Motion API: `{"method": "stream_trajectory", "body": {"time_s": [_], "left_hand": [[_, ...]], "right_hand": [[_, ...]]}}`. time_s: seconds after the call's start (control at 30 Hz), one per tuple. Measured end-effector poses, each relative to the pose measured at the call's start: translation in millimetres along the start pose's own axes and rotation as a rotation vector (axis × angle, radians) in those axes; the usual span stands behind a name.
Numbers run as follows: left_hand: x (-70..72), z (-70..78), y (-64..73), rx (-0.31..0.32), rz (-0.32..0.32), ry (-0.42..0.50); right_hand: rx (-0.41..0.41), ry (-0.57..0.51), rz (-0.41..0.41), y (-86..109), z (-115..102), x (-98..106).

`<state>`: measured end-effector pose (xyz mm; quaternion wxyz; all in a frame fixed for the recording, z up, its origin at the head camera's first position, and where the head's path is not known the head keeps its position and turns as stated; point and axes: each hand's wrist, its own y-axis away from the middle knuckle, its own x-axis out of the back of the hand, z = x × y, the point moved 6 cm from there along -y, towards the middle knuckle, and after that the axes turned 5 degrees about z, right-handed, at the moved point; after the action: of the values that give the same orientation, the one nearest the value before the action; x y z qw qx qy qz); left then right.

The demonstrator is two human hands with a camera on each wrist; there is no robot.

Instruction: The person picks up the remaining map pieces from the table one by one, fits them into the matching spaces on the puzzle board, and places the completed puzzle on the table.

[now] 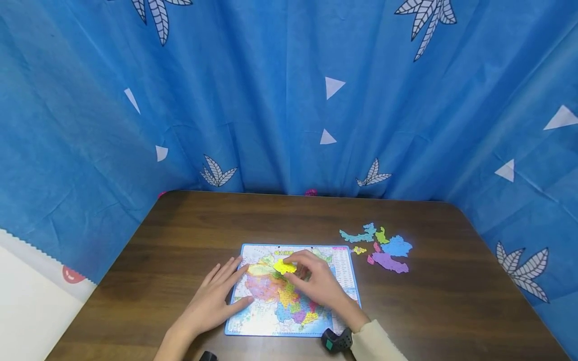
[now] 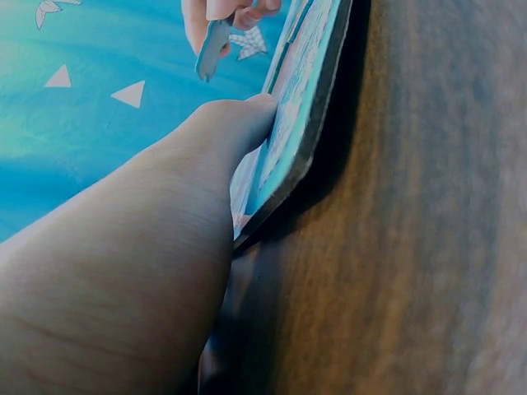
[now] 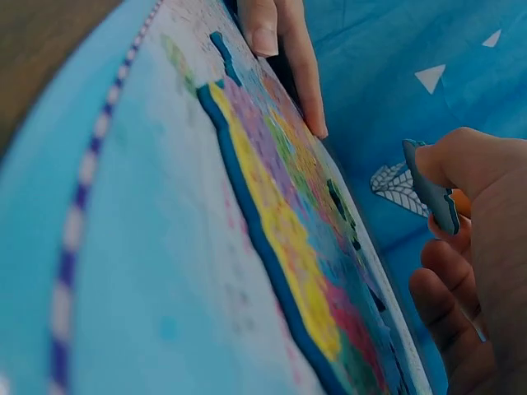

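Note:
A map puzzle board (image 1: 262, 326) with a blue border lies on the table, its coloured region pieces filling much of the middle. My left hand (image 1: 215, 302) rests on the board's left side, fingers spread and straight, the thumb on its surface. Between thumb and fingers of my right hand (image 1: 317, 282) is a bright yellow puzzle piece (image 1: 283, 266), held over the upper part of the map. In the right wrist view that piece (image 3: 430, 188) is tilted, lifted above the board, its dark edge showing. The left wrist view also shows the piece (image 2: 212, 51) raised off the board.
Right of the board lie several loose puzzle pieces: a teal one (image 1: 361, 236), a green one (image 1: 381, 235), a blue one (image 1: 397, 246), a purple one (image 1: 391, 262) and a small yellow one (image 1: 358, 250). Blue curtains (image 1: 271, 100) hang behind the wooden table (image 1: 451, 301).

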<state>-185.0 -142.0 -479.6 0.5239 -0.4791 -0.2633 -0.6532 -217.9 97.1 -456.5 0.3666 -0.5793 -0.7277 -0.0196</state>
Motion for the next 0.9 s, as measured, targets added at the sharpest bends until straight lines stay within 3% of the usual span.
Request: {"method": "stream_trajectory", "body": {"time_s": [0.17,0.6,0.9], "left_hand": [[-0.2,-0.8,1.3,-0.004,0.007,-0.001],[-0.5,-2.7,0.7,0.034,-0.055,0.009],[1.7,-0.1,-1.1,-0.006,-0.012,0.008]], "right_hand": [[-0.013,-0.017,-0.041,1.4,-3.8,-7.8],[-0.052,0.033,-0.100,5.8,-4.5,-15.3],[-0.037,0.065,-0.147,6.3,-5.0,-17.9]]}}
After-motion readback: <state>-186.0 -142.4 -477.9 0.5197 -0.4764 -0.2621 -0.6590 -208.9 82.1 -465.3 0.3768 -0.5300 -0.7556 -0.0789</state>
